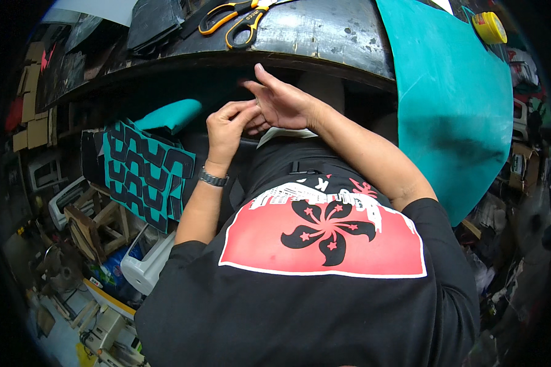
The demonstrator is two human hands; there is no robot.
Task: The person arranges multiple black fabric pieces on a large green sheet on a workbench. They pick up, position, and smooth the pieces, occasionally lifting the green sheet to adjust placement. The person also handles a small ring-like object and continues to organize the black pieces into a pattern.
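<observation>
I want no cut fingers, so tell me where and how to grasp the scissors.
Take the scissors by their orange-and-black handles, probably from the near side: the loops face the table's near edge, while the blades point away rightward.

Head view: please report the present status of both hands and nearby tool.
Left hand: fingertips pinched at right hand, contents unclear. Right hand: open, thumb raised. Orange-and-black-handled scissors on dark table, clear of hands.

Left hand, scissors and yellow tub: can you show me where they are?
Left hand (224, 125): head view, on the back of the hand.
Scissors (255, 16): head view, on the orange-and-black handles.
Yellow tub (487, 28): head view, on its side.
</observation>
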